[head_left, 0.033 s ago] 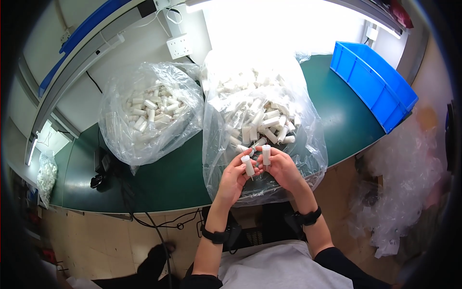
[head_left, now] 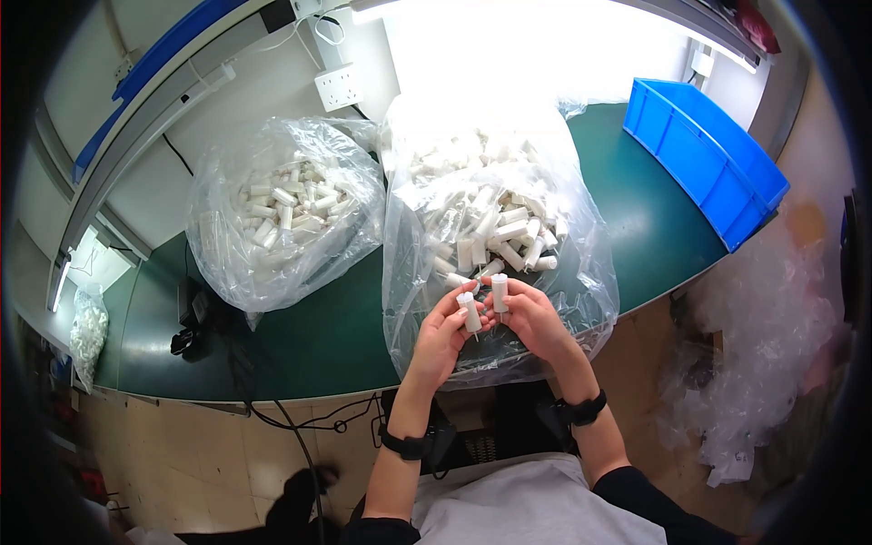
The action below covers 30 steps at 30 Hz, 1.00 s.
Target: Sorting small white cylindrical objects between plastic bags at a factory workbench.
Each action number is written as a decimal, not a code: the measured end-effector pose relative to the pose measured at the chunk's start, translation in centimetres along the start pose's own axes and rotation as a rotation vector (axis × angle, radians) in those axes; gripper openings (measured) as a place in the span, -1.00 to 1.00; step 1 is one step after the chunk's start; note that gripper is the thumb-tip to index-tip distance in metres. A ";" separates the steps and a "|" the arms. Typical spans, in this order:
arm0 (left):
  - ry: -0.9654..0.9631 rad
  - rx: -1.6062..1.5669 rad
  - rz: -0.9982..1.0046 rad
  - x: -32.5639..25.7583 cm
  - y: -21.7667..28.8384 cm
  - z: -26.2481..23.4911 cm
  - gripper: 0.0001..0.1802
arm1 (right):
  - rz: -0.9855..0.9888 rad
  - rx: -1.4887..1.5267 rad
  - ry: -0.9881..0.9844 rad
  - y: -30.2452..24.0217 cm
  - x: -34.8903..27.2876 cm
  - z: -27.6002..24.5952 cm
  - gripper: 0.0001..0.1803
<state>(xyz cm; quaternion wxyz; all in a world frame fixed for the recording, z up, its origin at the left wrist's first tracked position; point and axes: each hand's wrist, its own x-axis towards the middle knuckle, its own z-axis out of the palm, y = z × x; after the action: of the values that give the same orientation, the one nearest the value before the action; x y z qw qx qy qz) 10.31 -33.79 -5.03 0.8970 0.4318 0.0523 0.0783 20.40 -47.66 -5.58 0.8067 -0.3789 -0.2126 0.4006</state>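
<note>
My left hand (head_left: 441,334) is closed on a white plastic cylinder (head_left: 470,313), tilted, with a thin pin at its lower end. Close beside it, my right hand (head_left: 536,320) grips a second white cylinder (head_left: 500,293), held nearly upright. The fingertips of both hands almost meet between the two pieces. Both hands are over the front part of a large clear plastic bag (head_left: 586,272) lying open on the table. Inside that bag, just beyond my fingers, lies a heap of similar white cylinders (head_left: 513,227).
Another clear bag (head_left: 218,218) of white cylinders stands to the left on the green table (head_left: 309,350). At the back right sits a blue crate (head_left: 699,163). Crumpled clear plastic (head_left: 754,336) hangs at the right. Black cables (head_left: 309,422) run below the table edge.
The two cylinders have shifted slightly in my fingers, the right one a little to the left. A dark leg at the lower left has moved a little to the right.
</note>
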 end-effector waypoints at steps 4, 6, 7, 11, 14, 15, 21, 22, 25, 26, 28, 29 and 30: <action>0.007 0.075 0.088 -0.2 -0.2 0.3 -0.60 | -0.017 -0.137 -0.012 0.1 -0.1 0.4 -0.61; -0.001 0.080 0.108 -0.2 -0.2 0.2 -0.60 | -0.039 -0.199 -0.011 0.1 -0.1 0.5 -0.61; -0.004 0.072 0.119 -0.2 -0.3 0.1 -0.61 | -0.040 -0.199 -0.014 0.0 -0.1 0.5 -0.61; 0.019 0.090 0.150 -0.4 -0.6 -0.4 -0.62 | -0.030 -0.201 -0.018 -0.1 -0.2 0.9 -0.63; 0.031 0.081 0.151 -0.5 -0.5 -0.5 -0.61 | -0.017 -0.241 0.011 0.0 -0.2 0.9 -0.69; 0.026 0.080 0.151 -0.4 -0.6 -0.4 -0.61 | -0.020 -0.243 0.014 0.0 -0.2 0.7 -0.69; 0.067 0.201 0.148 0.4 -1.4 -0.1 -0.63 | -0.076 -0.398 -0.040 0.1 -0.6 -0.1 -0.72; 0.093 0.255 0.175 0.1 -1.1 0.3 -0.64 | -0.092 -0.384 -0.087 0.6 -0.4 -0.4 -0.71; 0.136 0.292 0.248 -0.4 -1.0 -0.4 -0.62 | -0.132 -0.358 -0.162 1.3 0.1 0.3 -0.71; 0.124 0.303 0.251 -0.3 -1.0 0.1 -0.62 | -0.165 -0.364 -0.172 1.4 0.1 0.3 -0.71; 0.116 0.314 0.253 0.0 -1.3 0.5 -0.63 | -0.207 -0.188 -0.199 1.6 0.2 0.8 -0.69; 0.126 0.311 0.255 0.1 -1.6 0.4 -0.63 | -0.261 -0.169 -0.162 1.5 -0.2 1.2 -0.71; 0.111 0.300 0.252 0.1 -1.8 -0.3 -0.63 | -0.296 -0.205 -0.149 1.5 -0.4 1.7 -0.69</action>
<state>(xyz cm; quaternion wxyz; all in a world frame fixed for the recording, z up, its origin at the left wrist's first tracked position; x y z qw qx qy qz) 10.55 -34.59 -6.61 0.8016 0.5586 0.0583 0.2050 18.31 -46.66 -5.69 0.7960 -0.3928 -0.3649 0.2810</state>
